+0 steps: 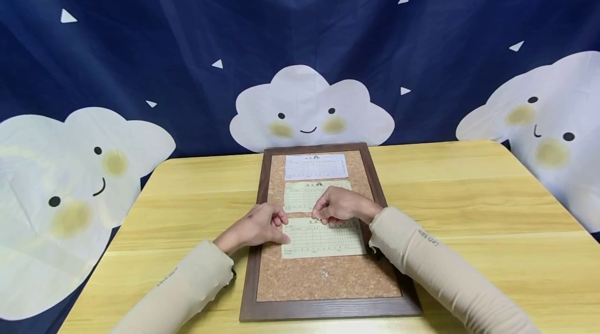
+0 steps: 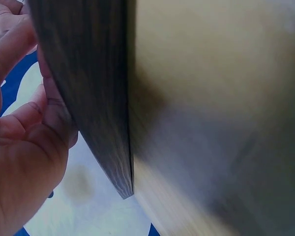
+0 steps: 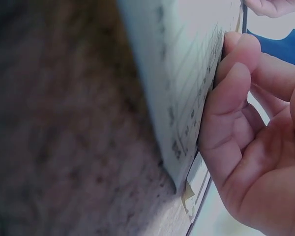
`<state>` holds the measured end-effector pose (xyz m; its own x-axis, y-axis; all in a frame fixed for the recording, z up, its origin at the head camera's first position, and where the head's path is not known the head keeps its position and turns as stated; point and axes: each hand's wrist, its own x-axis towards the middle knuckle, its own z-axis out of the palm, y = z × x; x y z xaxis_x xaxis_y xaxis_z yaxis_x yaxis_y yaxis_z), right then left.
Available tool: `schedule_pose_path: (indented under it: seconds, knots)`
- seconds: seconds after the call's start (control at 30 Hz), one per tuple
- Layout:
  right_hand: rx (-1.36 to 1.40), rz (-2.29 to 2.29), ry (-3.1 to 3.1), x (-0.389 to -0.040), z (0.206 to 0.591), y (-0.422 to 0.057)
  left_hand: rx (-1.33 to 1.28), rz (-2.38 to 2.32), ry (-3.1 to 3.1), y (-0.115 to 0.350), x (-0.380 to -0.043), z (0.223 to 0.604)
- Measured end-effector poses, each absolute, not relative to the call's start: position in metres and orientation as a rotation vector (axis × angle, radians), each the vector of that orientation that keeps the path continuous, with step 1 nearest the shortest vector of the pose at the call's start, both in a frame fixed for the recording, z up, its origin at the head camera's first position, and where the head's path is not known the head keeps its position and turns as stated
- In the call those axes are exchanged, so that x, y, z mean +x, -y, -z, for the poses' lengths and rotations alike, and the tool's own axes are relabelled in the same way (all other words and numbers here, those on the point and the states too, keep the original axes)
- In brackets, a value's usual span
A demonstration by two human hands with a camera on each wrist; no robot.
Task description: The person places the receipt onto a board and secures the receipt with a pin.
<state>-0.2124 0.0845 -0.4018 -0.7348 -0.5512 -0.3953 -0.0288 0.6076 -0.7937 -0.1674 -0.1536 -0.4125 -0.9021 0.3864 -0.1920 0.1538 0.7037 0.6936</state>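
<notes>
On the cork board [image 1: 276, 282] in a brown wooden frame [image 1: 328, 308], three printed form sheets lie one above another. My left hand [image 1: 260, 225] touches the left edge of the lowest pale green sheet [image 1: 323, 245], thumb and index finger apart. At that sheet's top middle, my right hand [image 1: 341, 202] pinches thumb and index finger together over what looks like a small pushpin, mostly hidden by the fingertips. Its other fingers are curled in, close to the sheet in the right wrist view. Small dark pins show at the top middle of the green middle sheet [image 1: 295, 198] and white top sheet [image 1: 304, 168].
The board lies on a light wood table [image 1: 469, 209], its far end near a dark blue curtain [image 1: 187, 37] with smiling clouds. Below the lowest sheet, a small pale spot [image 1: 324, 273] marks the bare cork.
</notes>
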Motion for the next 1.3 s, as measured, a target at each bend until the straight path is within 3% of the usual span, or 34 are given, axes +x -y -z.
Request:
schedule_pose_path:
  seconds: [1.3]
  knots:
    - [-0.409, 1.097, -2.177, -0.2151, 0.4027, -0.0859, 0.408, -1.010, -2.578, 0.1543, -0.1684, 0.4117]
